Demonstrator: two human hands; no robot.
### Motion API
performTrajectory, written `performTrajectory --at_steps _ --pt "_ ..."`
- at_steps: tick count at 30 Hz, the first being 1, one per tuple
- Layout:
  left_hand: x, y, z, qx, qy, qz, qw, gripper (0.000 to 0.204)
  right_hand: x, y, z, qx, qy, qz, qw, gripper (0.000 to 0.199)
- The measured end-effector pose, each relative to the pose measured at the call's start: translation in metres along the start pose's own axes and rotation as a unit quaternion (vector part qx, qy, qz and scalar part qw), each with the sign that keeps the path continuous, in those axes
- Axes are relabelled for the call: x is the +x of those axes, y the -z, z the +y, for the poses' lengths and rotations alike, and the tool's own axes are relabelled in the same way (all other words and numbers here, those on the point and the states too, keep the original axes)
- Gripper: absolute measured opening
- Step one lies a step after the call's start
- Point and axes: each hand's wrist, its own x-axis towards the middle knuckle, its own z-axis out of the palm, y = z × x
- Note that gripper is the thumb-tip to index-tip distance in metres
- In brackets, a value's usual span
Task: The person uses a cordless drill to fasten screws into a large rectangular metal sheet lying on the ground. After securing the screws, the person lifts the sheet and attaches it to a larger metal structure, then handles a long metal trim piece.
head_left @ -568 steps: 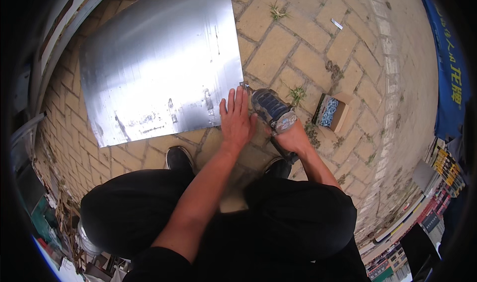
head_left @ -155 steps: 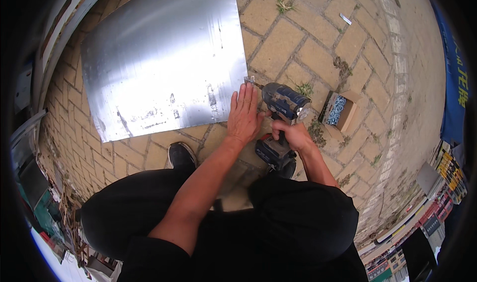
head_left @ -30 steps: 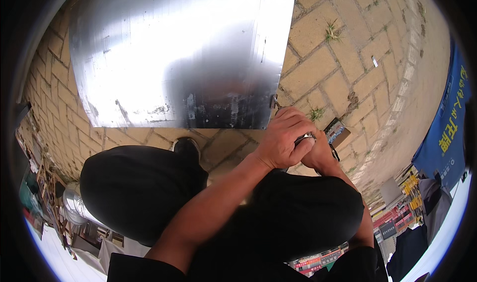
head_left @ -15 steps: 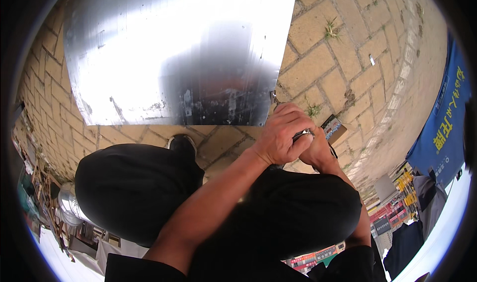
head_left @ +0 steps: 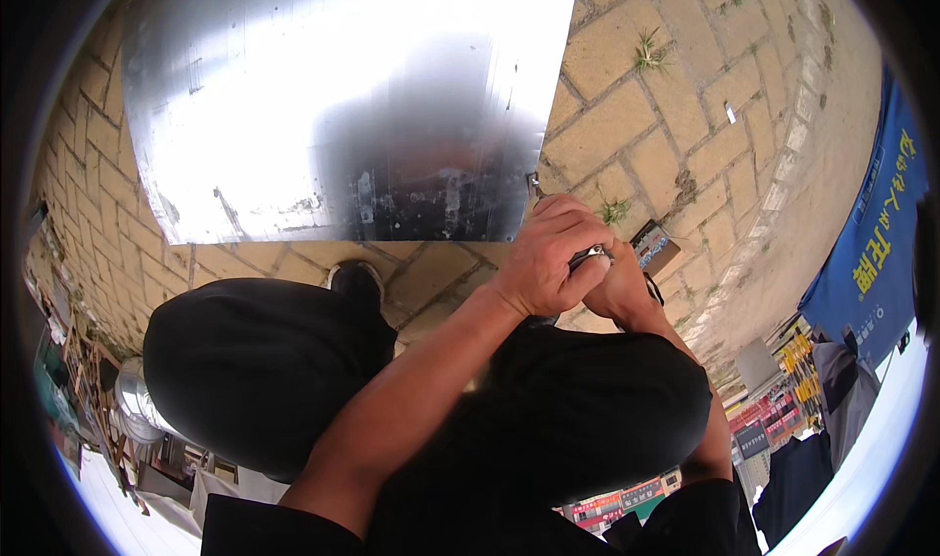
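Two hands bunched together in the head view: left hand (head_left: 550, 262) is wrapped around a grey tool (head_left: 590, 254), right hand (head_left: 622, 287) tucked up against it (mostly hidden, so I can't tell what those fingers are clamped on, sorry). Shiny sheet (head_left: 343, 106) lies on the paving (head_left: 636, 135) ahead of the knees (head_left: 269, 370), with a small tab (head_left: 534, 182) on its right edge by the near corner. Left knuckles are just beside that tab; can't see if the tool touches it. From where I'm standing, I'd keep the tool lined up with the tab, load it slowly, and watch for the sheet skidding, since no palm seems to be pressing it down.
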Motion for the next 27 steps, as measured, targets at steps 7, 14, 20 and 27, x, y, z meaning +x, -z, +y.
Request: performTrajectory --at_steps 7,14,20,27 --pt "0.0 0.001 -0.004 0.011 -0.002 0.0 1.0 0.015 0.004 0.0 0.003 -0.009 0.008 -0.006 1.0 0.031" --pt "0.002 0.001 -0.004 0.013 0.0 0.002 1.0 0.015 0.005 0.004 -0.001 -0.031 0.009 -0.013 0.999 0.033" --pt "0.002 0.004 -0.011 0.006 0.012 0.011 1.0 0.015 0.012 -0.001 -0.002 -0.016 0.002 0.007 1.0 0.033" --pt "0.007 0.004 -0.015 0.015 0.024 0.005 1.0 0.016 0.022 -0.001 0.011 -0.056 0.018 -0.02 0.998 0.029"
